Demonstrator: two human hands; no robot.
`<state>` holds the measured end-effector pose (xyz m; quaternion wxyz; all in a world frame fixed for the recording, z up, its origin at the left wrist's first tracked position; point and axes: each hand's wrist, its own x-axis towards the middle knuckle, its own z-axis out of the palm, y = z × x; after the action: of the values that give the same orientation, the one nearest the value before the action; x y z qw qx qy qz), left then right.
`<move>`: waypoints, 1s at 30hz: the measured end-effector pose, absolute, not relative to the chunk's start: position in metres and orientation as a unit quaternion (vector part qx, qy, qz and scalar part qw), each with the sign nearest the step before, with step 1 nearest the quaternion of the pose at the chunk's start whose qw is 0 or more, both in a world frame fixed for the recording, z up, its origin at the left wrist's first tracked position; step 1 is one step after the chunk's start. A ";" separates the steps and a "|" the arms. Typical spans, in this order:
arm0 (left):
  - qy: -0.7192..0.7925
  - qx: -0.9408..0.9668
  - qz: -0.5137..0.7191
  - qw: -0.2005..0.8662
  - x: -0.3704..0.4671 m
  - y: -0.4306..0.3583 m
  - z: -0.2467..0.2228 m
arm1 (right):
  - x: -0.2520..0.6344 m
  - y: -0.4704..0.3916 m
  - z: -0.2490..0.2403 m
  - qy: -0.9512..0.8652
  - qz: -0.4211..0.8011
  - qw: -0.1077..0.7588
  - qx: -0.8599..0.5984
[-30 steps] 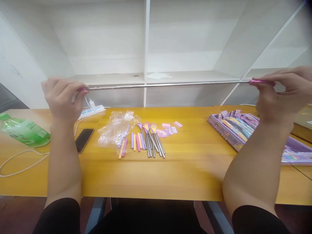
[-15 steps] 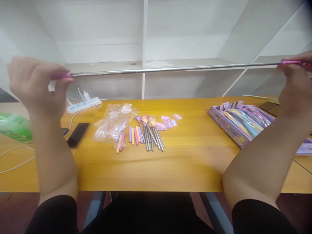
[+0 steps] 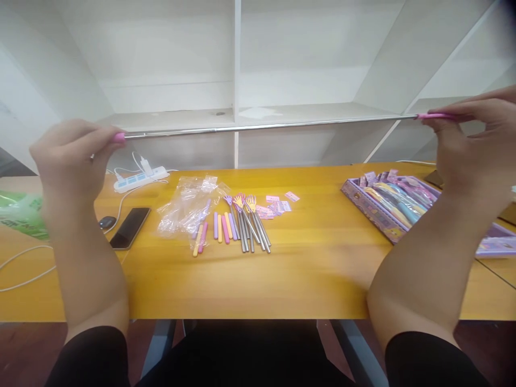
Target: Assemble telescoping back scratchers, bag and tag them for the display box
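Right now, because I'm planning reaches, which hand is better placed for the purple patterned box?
Likely the right hand: it's nearer the purple patterned box than the left hand, though both pinch the pink-ended silver metal rod.

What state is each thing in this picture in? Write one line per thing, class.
Silver rod: extended, held up at both ends
Left grip: closed on one end
Right grip: closed on the other end
Hand-headed rods: short, bunched together
Coloured sticks: loose, lying flat
Clear plastic: crumpled
Box: open, filled
Phone: flat, screen dark
Cards: loose, scattered
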<state>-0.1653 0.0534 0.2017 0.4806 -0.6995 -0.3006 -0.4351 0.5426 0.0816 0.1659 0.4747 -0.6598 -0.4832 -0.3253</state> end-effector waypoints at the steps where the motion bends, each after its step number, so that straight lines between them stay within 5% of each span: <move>1: -0.311 -0.704 -0.430 0.472 -0.165 0.054 0.199 | 0.541 0.086 0.171 -0.478 -0.318 0.466 -0.674; 7: -0.288 -0.731 -0.414 0.460 -0.151 0.043 0.196 | 0.541 0.104 0.181 -0.442 -0.290 0.407 -0.745; 15: -0.285 -0.728 -0.418 0.462 -0.141 0.028 0.200 | 0.562 0.115 0.157 -0.443 -0.348 0.486 -0.669; 30: -0.257 -0.778 -0.363 0.444 -0.043 0.019 0.164 | 0.443 0.078 0.158 -0.687 -0.359 0.517 -0.363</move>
<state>-0.0432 0.0189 0.1640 0.4438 -0.7780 -0.2567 -0.3631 0.4432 0.0775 0.1581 0.5169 -0.3630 -0.6868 -0.3595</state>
